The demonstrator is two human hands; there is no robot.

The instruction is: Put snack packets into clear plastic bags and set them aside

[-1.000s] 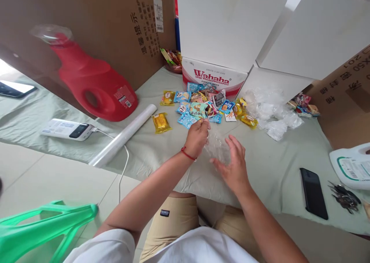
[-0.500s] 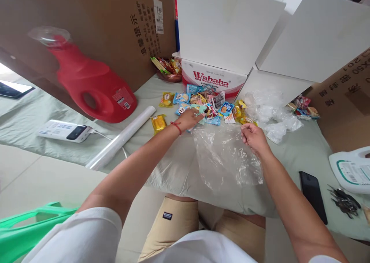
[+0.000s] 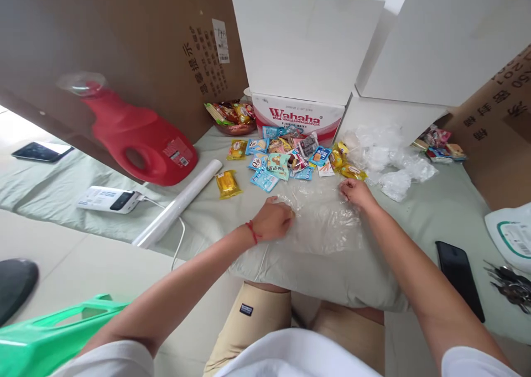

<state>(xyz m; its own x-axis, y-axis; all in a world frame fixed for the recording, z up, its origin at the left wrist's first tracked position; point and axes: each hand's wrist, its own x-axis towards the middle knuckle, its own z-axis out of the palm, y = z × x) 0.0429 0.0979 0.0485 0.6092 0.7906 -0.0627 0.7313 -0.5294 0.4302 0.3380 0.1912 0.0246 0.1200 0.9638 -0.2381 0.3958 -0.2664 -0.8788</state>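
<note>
A clear plastic bag (image 3: 321, 222) lies flat on the cloth-covered table in front of me. My left hand (image 3: 274, 219) is curled at the bag's left edge, its fingers closed on the film. At the bag's upper right corner, my right hand (image 3: 355, 192) pinches the plastic. Just beyond the bag is a loose pile of small wrapped snacks, among them a green packet (image 3: 277, 166), a light blue packet (image 3: 264, 180) and a dark blue packet (image 3: 320, 155). One yellow packet (image 3: 228, 184) sits apart to the left.
A Wahaha carton (image 3: 296, 117) stands behind the snacks, with a snack bowl (image 3: 232, 127) beside it. Crumpled clear plastic (image 3: 392, 161) lies to the right. Leftward are a white roll (image 3: 178, 203), a power bank (image 3: 108, 199) and a red jug (image 3: 145, 139). A phone (image 3: 460, 280) lies right.
My left hand has moved off the snack pile, down toward me onto the bag's left edge, leaving the green packet in the pile. My right hand still holds the bag.
</note>
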